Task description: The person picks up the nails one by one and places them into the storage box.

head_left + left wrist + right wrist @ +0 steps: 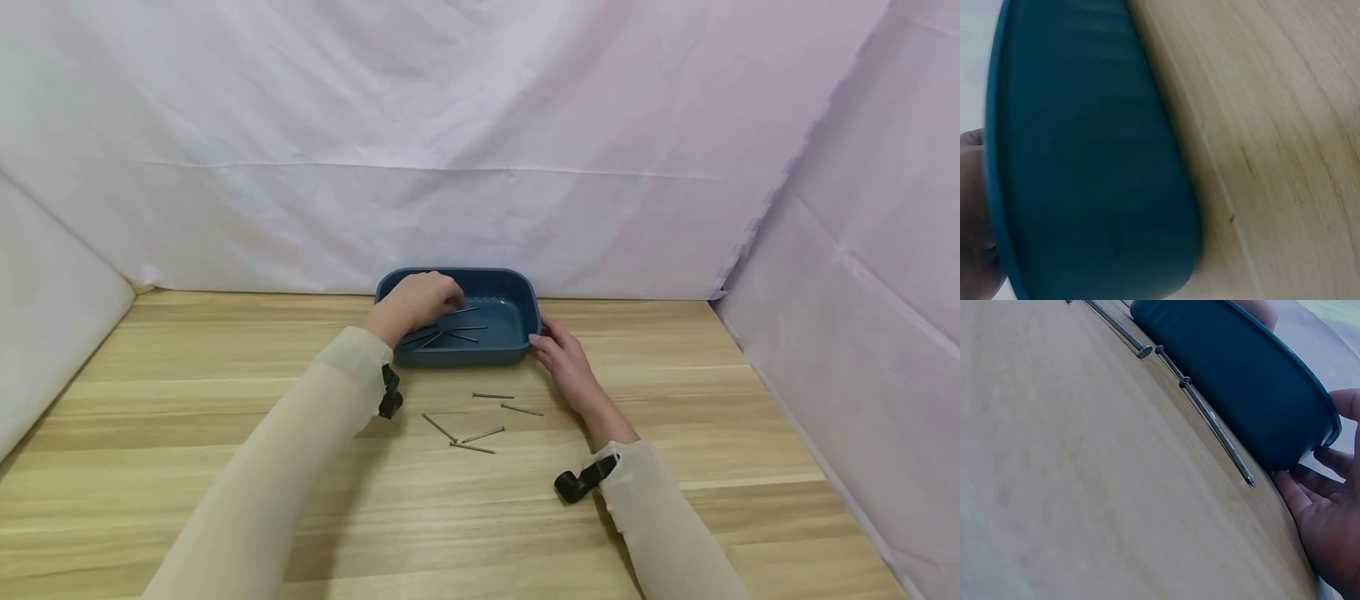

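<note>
— Where is the blue tray (525, 321)?
— At twelve o'clock on the table (675, 500); the left hand (420, 302) hovers curled over its nails (457, 333).
— The right hand (562, 354)?
— Fingers relaxed, touching its three o'clock corner; five loose nails (480, 421) lie at six.

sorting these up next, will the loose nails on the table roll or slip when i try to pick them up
Probably they roll a little: the nails are thin round shafts lying flat on the smooth wooden table. Their flat heads, seen in the right wrist view, likely make them swing in an arc. Lying flush to the wood, they look hard to pinch and may slip; sliding one to the tray could help.
</note>
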